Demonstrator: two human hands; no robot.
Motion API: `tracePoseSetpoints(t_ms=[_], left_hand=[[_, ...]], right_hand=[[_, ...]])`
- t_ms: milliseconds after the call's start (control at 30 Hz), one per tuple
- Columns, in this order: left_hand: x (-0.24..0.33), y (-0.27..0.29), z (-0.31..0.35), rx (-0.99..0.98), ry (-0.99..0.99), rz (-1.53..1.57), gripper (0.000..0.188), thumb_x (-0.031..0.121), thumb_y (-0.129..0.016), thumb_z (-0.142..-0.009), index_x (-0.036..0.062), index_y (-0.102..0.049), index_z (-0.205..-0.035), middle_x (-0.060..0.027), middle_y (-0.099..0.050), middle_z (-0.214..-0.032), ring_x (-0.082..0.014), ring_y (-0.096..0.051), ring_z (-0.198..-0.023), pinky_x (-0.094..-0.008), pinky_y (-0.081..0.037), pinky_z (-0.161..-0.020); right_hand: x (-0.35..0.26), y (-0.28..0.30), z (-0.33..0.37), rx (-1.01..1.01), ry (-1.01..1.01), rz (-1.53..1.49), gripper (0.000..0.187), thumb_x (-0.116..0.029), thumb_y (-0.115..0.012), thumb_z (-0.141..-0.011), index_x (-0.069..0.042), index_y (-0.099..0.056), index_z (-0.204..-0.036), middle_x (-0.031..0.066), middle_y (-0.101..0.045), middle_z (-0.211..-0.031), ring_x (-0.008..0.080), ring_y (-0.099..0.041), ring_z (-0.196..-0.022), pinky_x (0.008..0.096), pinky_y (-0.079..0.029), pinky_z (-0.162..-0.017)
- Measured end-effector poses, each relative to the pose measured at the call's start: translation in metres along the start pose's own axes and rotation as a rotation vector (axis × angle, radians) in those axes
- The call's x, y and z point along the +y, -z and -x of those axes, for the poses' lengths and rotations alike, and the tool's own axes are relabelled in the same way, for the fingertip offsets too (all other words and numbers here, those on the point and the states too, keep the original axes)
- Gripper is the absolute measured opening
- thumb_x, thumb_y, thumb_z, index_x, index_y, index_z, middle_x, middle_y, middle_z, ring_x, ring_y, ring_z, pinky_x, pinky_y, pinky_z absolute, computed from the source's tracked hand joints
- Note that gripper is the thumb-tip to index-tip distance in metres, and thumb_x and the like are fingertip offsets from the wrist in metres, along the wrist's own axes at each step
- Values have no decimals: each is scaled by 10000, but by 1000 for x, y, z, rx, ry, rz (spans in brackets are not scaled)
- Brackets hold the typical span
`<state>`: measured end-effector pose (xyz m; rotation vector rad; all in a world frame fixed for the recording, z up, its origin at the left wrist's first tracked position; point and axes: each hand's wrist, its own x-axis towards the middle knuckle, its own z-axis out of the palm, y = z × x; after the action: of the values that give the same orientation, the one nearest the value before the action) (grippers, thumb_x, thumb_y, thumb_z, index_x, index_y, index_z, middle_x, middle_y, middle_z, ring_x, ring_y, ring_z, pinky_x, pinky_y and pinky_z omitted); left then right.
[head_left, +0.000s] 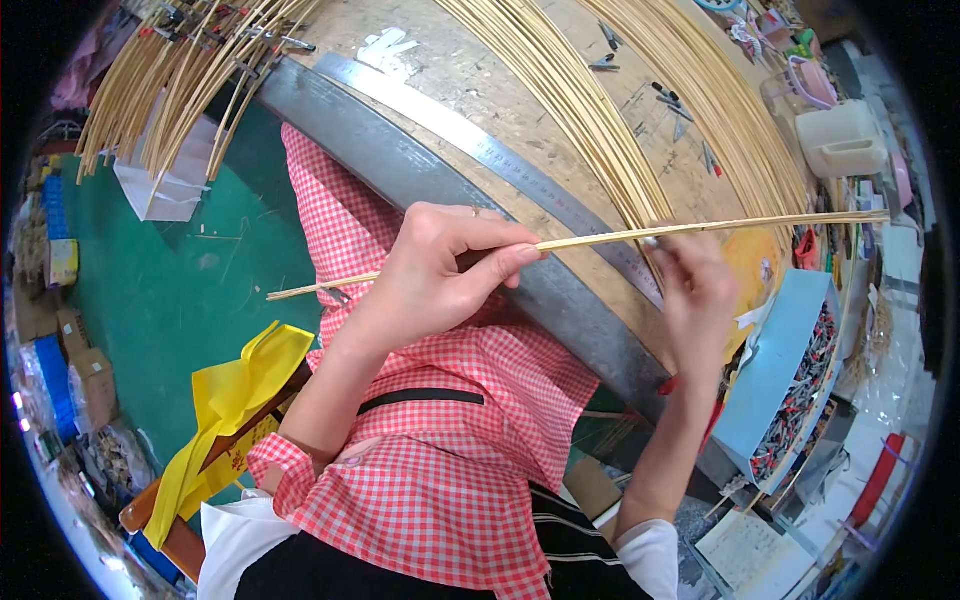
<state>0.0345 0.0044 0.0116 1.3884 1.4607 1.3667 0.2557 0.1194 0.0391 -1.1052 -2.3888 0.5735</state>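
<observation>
My left hand (448,262) is closed round a small bunch of thin bamboo strips (590,239), thumb and forefinger pinching it from above. The bunch lies nearly level across my lap and over the bench edge. Its short end sticks out left of my wrist, with a small dark clip (336,294) on it. At the long part of the strips, my right hand (695,285) is smeared by motion, its fingers curled close to the bunch. Something small and white (650,241) shows by its fingertips; I cannot make out what it is.
Long rows of bamboo strips (560,85) and a steel ruler (450,125) lie on the wooden bench. Loose clips (672,100) are scattered there. A blue box (770,370) with many red-tipped clips stands right. More strips (170,100) overhang at far left. A white jug (842,140) stands far right.
</observation>
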Motion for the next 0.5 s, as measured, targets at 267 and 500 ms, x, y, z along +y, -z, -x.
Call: tracePoseSetpoints(t_ms=[267,500], left_hand=[[3,-6,-1,43,-67,-50,96,44,-652,-818,-25,-694,-871,-74,-635,-641,-121,-600,-553,-244,-450,-505],[4,-8,-1,55,-137,-99,86,27,-662,-796,-13,-699,-863,-76,-631,-633,-129,-599,-545,-249,-447,-498]], right_hand=[[-48,-58,42,72,-352,-1052,199,86,-568,-856,95,-623,-1046,158,-660,-939,205,-677,-797,267,-560,-710],[-55,-61,41,169,-395,-1128,213,64,-569,-875,112,-603,-1079,191,-666,-867,240,-685,-756,290,-577,-677]])
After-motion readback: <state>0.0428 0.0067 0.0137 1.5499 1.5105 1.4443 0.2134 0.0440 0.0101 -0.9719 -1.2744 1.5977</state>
